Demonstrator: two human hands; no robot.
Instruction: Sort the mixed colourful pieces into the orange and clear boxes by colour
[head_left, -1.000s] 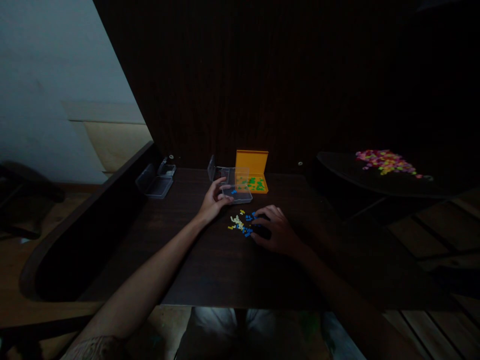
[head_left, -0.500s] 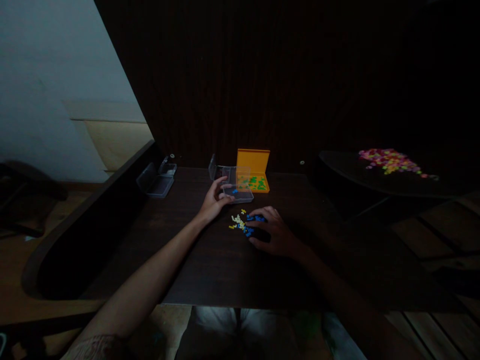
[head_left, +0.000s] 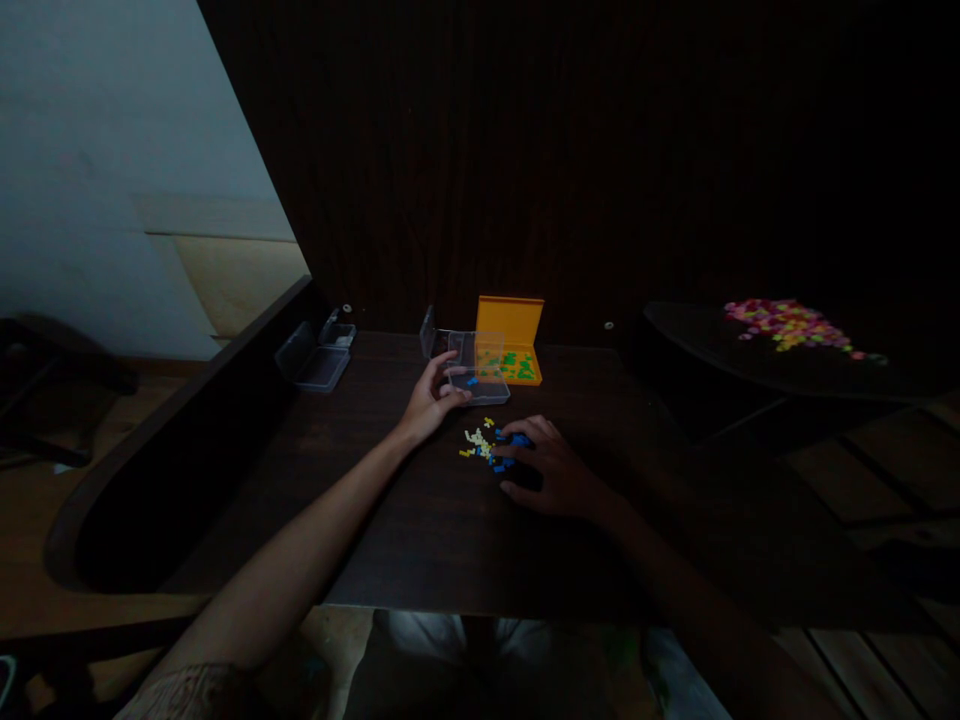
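My left hand [head_left: 433, 400] grips the left side of a clear plastic box [head_left: 487, 395], thumb along the front and fingers behind. The box's lid stands up, and a few blue pieces [head_left: 472, 381] lie inside it. My right hand [head_left: 546, 465] is over a small pile of blue pieces [head_left: 519, 440], its fingers spread and curved down among them. The hand hides part of this pile. Just left of its fingertips are small cream pieces [head_left: 477, 441] and a few yellow pieces [head_left: 465, 454] on the dark wooden table [head_left: 420, 550].
Behind the clear box stands an open orange case [head_left: 510, 320] with green pieces [head_left: 519, 364] in it. Other open clear boxes [head_left: 321, 370] are at the table's left, beside a raised side panel [head_left: 187, 420]. A heap of pink and yellow pieces [head_left: 787, 325] lies on a dark shelf at right.
The view has shifted very slightly. My right hand has stayed over the blue pieces with its fingers moving a little among them. My left hand keeps its hold on the box.
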